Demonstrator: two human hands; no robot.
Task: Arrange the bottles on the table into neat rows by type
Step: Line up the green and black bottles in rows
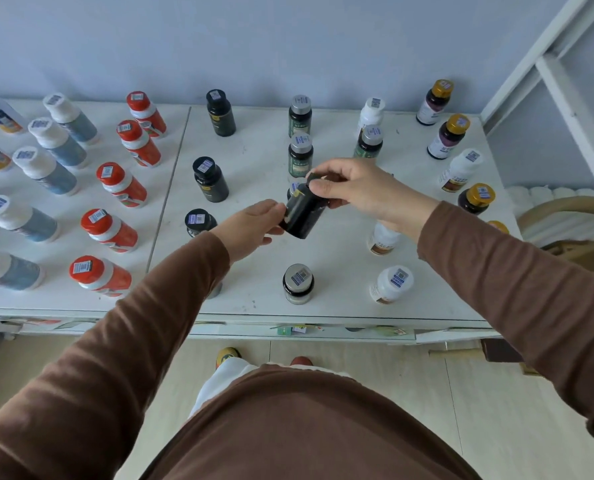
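A black bottle (pixel 304 211) hangs tilted above the white table (pixel 254 168). My right hand (pixel 354 192) grips its cap end and my left hand (pixel 250 230) touches its base. Rows stand on the table: blue-grey bottles with white caps (pixel 46 169), red bottles (pixel 122 185), black bottles (pixel 209 180), green bottles with silver caps (pixel 300 155), white bottles (pixel 390 284) and purple-labelled bottles with gold caps (pixel 449 136). One silver-capped bottle is partly hidden behind the held bottle. One green bottle (pixel 369 143) stands in the white-bottle column.
A silver-capped bottle (pixel 298 284) stands near the front edge. A white frame (pixel 572 98) rises at the right, with a wicker basket (pixel 565 220) below it. The table's front edge lies just ahead of my feet.
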